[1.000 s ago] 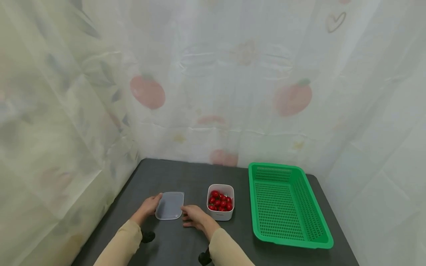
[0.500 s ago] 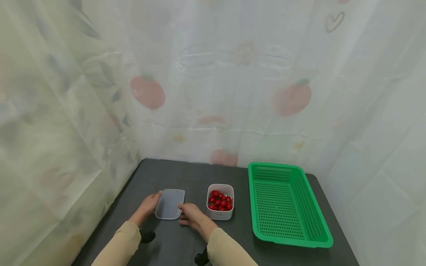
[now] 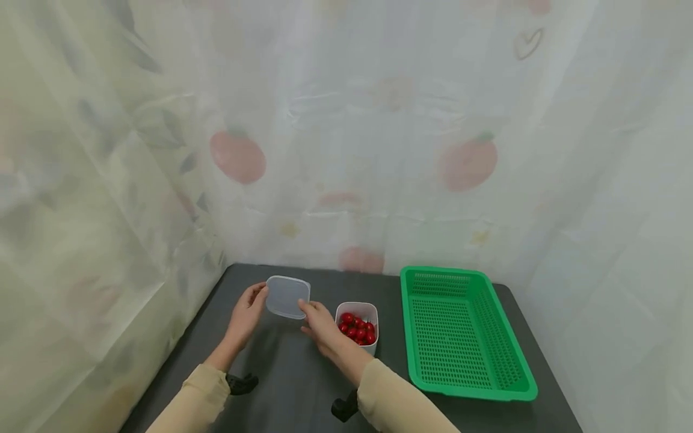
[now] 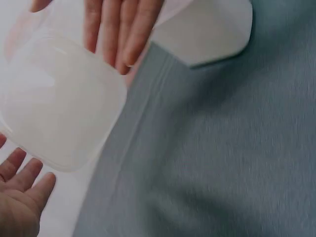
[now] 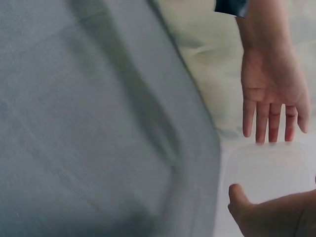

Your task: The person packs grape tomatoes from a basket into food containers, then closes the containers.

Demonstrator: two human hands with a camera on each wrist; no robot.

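A translucent, rounded-square plastic lid (image 3: pixel 288 297) is raised above the dark table, tilted, between both hands. My left hand (image 3: pixel 245 319) pinches its left edge. At the opposite edge my right hand (image 3: pixel 323 328) grips it, thumb on top and fingers beneath. Those fingers show fairly straight in the left wrist view, where the lid (image 4: pixel 64 108) spans the two hands. Just right of the right hand stands a white square container (image 3: pixel 372 349) with several small red cherry tomatoes (image 3: pixel 357 328) in it; the right hand and forearm overlap its lower left side.
A large green perforated basket (image 3: pixel 449 337) takes up the right side of the dark table (image 3: pixel 292 385). Printed curtains (image 3: pixel 346 150) hang behind the table and along both sides. Black wrist straps with mounts (image 3: pixel 242 383) sit below each hand.
Both hands have lifted the lid from low over the table, moving it up, away and slightly right. The container and basket have stayed in place; the head view has shifted slightly.
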